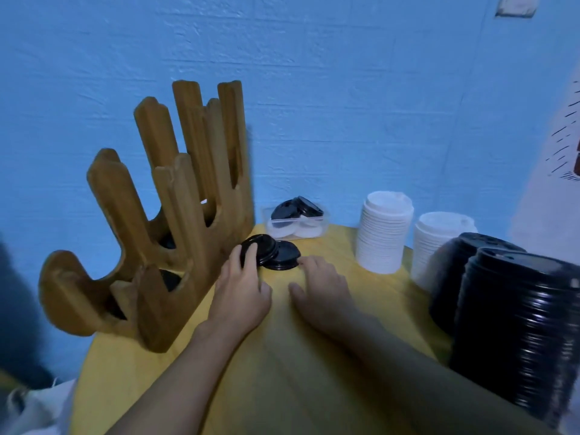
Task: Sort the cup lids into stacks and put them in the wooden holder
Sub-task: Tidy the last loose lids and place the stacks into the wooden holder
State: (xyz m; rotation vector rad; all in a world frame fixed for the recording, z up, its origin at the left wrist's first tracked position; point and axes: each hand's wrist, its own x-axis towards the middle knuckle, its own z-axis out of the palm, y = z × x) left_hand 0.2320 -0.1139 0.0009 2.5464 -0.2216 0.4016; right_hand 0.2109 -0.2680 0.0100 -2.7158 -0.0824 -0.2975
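Observation:
Two small black lids lie side by side on the yellow table [282,356], right of the wooden holder [150,233]. My left hand [243,287] grips the left black lid [262,249], fingers curled over its near rim. My right hand [320,284] lies flat beside the other black lid [284,257], fingertips touching its right edge. The holder stands at the left with tall slotted uprights; dark lids show low inside its slots.
A clear plastic box [296,219] with black and white lids stands against the blue wall. Two white lid stacks [384,233] [434,243] and two tall black lid stacks [455,277] [521,334] fill the table's right side.

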